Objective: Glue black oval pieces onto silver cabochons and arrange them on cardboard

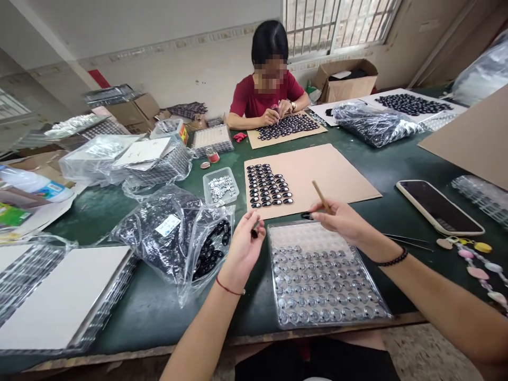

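Observation:
My left hand [246,243] is raised beside the plastic bag, fingers curled around a small black piece [254,233]. In my right hand [340,222] is a thin wooden stick [320,196], pointing up and away. A black oval piece [307,215] shows at those fingertips; whether it is gripped or only touched I cannot tell. Below the right hand lies a clear tray [325,286] with rows of round, shiny pieces in its near part. Just beyond, a cardboard sheet [317,164] carries rows of black oval pieces with pale centres [270,185] on its left side.
Left of my hands lie an opened bag of black pieces [159,211] and a plastic box of small silvery parts [221,188]. A phone [440,206], tweezers [408,241] and a bead strap [478,272] lie rightward. Across the table a co-worker [248,100] handles black pieces on another board.

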Demonstrator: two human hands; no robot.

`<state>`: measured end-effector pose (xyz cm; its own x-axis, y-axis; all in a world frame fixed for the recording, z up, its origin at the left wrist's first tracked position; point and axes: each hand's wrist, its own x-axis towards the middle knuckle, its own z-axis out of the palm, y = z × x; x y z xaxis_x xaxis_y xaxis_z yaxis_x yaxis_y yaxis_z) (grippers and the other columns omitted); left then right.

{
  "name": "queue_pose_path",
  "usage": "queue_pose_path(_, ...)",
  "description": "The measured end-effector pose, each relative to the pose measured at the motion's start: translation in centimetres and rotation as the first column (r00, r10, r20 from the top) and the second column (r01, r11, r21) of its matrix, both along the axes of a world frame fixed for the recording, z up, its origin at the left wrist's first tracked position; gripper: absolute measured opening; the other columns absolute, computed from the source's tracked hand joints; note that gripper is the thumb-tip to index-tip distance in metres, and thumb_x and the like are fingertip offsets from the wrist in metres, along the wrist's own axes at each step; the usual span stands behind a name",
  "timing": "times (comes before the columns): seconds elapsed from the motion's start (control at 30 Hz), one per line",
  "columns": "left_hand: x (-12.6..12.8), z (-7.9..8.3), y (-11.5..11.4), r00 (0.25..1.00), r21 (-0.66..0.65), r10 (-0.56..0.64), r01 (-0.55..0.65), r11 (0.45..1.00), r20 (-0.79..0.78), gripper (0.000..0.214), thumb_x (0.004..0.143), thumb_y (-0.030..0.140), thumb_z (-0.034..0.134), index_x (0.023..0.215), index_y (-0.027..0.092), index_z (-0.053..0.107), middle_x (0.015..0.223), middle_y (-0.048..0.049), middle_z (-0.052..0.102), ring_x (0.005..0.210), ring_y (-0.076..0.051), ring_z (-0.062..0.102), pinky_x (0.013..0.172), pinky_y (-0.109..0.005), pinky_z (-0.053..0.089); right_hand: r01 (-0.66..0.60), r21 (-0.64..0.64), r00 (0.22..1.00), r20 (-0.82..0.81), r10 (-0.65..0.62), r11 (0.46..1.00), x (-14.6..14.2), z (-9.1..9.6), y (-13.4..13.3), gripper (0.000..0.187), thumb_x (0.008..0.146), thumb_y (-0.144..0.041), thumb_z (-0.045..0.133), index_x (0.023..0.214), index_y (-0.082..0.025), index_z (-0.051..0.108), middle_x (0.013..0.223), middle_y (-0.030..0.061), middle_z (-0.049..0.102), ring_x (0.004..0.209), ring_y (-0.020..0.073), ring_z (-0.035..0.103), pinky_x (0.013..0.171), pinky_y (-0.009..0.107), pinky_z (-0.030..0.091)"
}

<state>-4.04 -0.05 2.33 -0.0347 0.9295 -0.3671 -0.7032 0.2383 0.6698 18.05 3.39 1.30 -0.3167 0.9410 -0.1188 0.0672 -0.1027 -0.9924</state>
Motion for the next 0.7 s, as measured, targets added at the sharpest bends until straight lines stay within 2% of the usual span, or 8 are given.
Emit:
queue_pose_path(0.1, -1.2, -0.7, 1.2, 0.994, -0.062, 0.11, -0.108, 0.992, 0.023, 0.026, 0.07, -0.009, 0.047, 0.082, 0.014, 0.053, 0.076, -0.0018, 0.054, 0.069, -0.007, 0.059, 0.062, -0.015, 0.048, 0.045, 0.126, 0.991, 0.12, -0.061, 0.991, -1.0, 0.2, 5.1, 0.028, 0.068, -0.036, 0.065, 0.083, -0.014, 0.056, 0.054, -0.0065, 0.042, 0.04, 0.0033, 0.028, 0.038, 0.019, 0.021)
queue_pose_path(0.17, -1.1, -0.9, 1.4, 0.995, -0.06, 0.098, -0.097, 0.993, 0.011, 0.032, 0.067, -0.013, 0.043, 0.081, 0.013, 0.053, 0.082, -0.0039, 0.055, 0.077, -0.01, 0.061, 0.07, -0.019, 0.05, 0.081, 0.317, 0.944, 0.279, -0.174, 0.945, -2.4, 0.0, 9.3, 0.024, 0.07, -0.031, 0.063, 0.085, -0.013, 0.06, 0.067, -0.0006, 0.055, 0.049, 0.0059, 0.041, 0.046, 0.02, 0.032)
queue_pose_path(0.27, -0.4, -0.9, 0.7, 0.999, 0.002, 0.03, -0.03, 1.0, -0.024, 0.022, 0.073, -0.005, 0.045, 0.083, 0.012, 0.056, 0.089, -0.0069, 0.058, 0.081, -0.013, 0.063, 0.074, -0.024, 0.051, 0.076, 0.412, 0.871, 0.415, -0.262, 0.908, -4.6, -1.0, 15.1, 0.018, 0.069, -0.022, 0.06, 0.083, -0.011, 0.062, 0.078, 0.004, 0.062, 0.064, 0.0094, 0.051, 0.062, 0.022, 0.04)
queue_pose_path(0.33, 0.1, -0.8, 0.1, 0.999, 0.015, -0.007, 0.008, 1.0, -0.05, 0.012, 0.079, 0.006, 0.047, 0.084, 0.012, 0.057, 0.088, -0.007, 0.06, 0.071, -0.011, 0.062, 0.066, -0.022, 0.051, 0.082, 0.417, 0.839, 0.461, -0.288, 0.905, -5.8, -2.2, 17.8, 0.018, 0.069, -0.019, 0.058, 0.084, -0.01, 0.063, 0.078, 0.0055, 0.063, 0.067, 0.0111, 0.051, 0.065, 0.024, 0.039)
queue_pose_path(0.43, 0.5, -1.1, -0.4, 0.999, -0.048, -0.045, 0.044, 0.998, -0.019, 0.013, 0.081, 0.01, 0.045, 0.083, 0.012, 0.057, 0.083, -0.006, 0.06, 0.06, -0.008, 0.059, 0.055, -0.019, 0.047, 0.073, 0.402, 0.794, 0.531, -0.297, 0.913, -6.7, -4.3, 19.9, 0.019, 0.069, -0.018, 0.058, 0.083, -0.007, 0.064, 0.075, 0.0077, 0.063, 0.065, 0.0127, 0.05, 0.065, 0.025, 0.038)
queue_pose_path(0.53, 0.5, -1.4, -0.3, 0.998, -0.072, -0.064, 0.066, 0.995, 0.023, 0.025, 0.07, -0.005, 0.042, 0.08, 0.012, 0.057, 0.09, -0.0061, 0.058, 0.075, -0.011, 0.062, 0.064, -0.019, 0.049, 0.073, 0.396, 0.767, 0.564, -0.306, 0.915, -6.9, -5.7, 20.7, 0.02, 0.07, -0.018, 0.056, 0.083, -0.007, 0.066, 0.075, 0.0091, 0.064, 0.065, 0.0132, 0.05, 0.065, 0.026, 0.036)
queue_pose_path(0.63, 0.5, -1.2, -0.3, 0.997, -0.035, -0.074, 0.074, 0.997, -0.015, 0.038, 0.06, -0.014, 0.038, 0.08, 0.012, 0.057, 0.097, -0.0062, 0.057, 0.091, -0.015, 0.061, 0.079, -0.023, 0.048, 0.088, 0.396, 0.772, 0.552, -0.314, 0.914, -7.1, -5.6, 20.9, 0.019, 0.071, -0.019, 0.056, 0.083, -0.008, 0.067, 0.073, 0.0082, 0.065, 0.064, 0.0125, 0.05, 0.063, 0.025, 0.035)
queue_pose_path(0.7, 0.6, -0.8, -0.4, 0.992, -0.006, -0.117, 0.117, 0.993, -0.043, 0.033, 0.063, -0.012, 0.041, 0.081, 0.012, 0.057, 0.1, -0.007, 0.057, 0.095, -0.017, 0.06, 0.083, -0.026, 0.048, 0.116, 0.396, 0.786, 0.523, -0.328, 0.911, -7.1, -4.7, 20.6, 0.018, 0.071, -0.021, 0.057, 0.08, -0.008, 0.067, 0.07, 0.0072, 0.064, 0.061, 0.0118, 0.05, 0.061, 0.024, 0.036)
